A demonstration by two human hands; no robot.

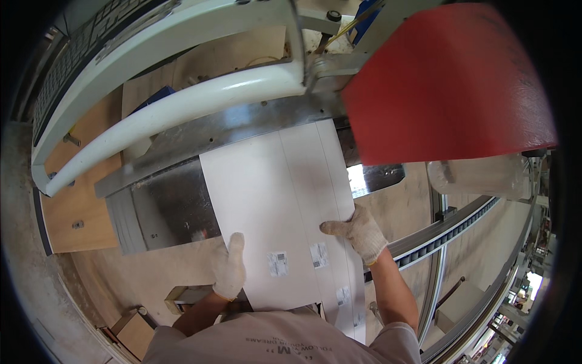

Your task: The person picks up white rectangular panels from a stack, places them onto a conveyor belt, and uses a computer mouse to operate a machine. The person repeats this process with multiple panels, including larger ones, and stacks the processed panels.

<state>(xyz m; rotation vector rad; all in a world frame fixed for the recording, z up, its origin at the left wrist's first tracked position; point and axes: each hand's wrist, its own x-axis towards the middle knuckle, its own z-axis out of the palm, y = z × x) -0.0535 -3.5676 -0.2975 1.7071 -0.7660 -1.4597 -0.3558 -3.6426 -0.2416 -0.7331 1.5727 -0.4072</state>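
Several long white boards (257, 182) lie side by side, running from my body to the metal bar of a machine; thin seams part them. Small printed labels (277, 264) are stuck on their near part. My left hand (229, 267), in a pale knitted glove, grips the left edge with its thumb up along it; the other fingers are mostly hidden. On the right edge my gloved right hand (361, 235) is closed, its thumb pressed on the top face. The far ends of the boards meet the metal bar (230, 124), and what lies beyond is hidden.
A curved white guard rail (182, 109) spans the far left above the bar. A large red cover (445, 91) overhangs the far right. Dark metal plates (176, 203) flank the boards, and a roller rail (451, 230) runs along the right. A carton (464, 303) stands at lower right.
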